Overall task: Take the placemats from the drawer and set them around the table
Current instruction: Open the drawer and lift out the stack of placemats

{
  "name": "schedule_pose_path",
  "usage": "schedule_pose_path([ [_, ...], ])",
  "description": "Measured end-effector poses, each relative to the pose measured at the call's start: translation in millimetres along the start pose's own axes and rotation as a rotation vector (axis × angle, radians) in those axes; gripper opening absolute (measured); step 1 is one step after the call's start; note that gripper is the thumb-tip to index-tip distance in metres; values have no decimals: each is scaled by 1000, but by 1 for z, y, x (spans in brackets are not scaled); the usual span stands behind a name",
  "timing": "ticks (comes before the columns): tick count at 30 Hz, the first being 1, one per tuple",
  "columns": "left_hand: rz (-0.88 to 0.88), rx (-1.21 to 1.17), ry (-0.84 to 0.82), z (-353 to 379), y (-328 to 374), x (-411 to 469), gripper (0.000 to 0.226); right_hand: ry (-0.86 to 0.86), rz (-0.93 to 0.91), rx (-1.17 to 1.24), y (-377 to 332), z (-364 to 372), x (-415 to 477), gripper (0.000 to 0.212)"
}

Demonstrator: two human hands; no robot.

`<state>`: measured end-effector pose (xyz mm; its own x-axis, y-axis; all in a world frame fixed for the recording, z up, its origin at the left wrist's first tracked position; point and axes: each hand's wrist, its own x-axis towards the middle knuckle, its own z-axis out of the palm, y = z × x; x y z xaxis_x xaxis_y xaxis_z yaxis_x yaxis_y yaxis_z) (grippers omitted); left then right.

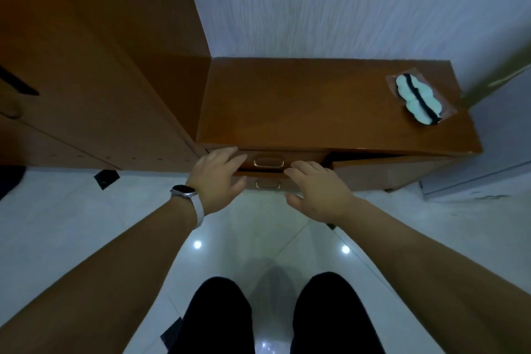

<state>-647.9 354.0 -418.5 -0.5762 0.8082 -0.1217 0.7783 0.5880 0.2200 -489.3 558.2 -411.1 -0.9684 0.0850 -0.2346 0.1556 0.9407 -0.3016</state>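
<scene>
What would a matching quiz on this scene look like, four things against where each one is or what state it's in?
Things:
1 watch
2 packet
3 top handle
4 door

Places or states:
A ajar
B on the cabinet top, far right
C worn just behind the left hand
D between the left hand and the right hand

Pairs: 1-C, 2-B, 3-D, 4-A

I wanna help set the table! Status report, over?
Hands open: left hand, right hand, at top drawer. Drawer looks shut; no placemats showing. Right side: cabinet door ajar.
</scene>
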Motion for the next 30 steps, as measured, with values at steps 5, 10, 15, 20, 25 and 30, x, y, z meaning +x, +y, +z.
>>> schedule_pose_path([
  [5, 61, 77, 88, 77, -36, 45, 55, 12, 18, -15, 33, 85, 57, 58],
  [10, 101, 105, 225, 125, -56, 72, 56, 78, 18, -1, 53, 146, 101, 56],
  [15, 138, 142, 371, 151, -66, 92, 60, 101, 9, 0, 66, 179, 133, 54],
  [20, 166, 116, 367, 156, -71, 98, 67, 67, -37, 13, 63, 188, 155, 51],
  [25, 166, 95, 333, 153, -73, 103, 68, 54, -22, -43, 65, 194, 161, 44],
  [30, 151, 87, 361, 158, -71, 103, 69, 98, -5, -18, 64, 202, 159, 41],
])
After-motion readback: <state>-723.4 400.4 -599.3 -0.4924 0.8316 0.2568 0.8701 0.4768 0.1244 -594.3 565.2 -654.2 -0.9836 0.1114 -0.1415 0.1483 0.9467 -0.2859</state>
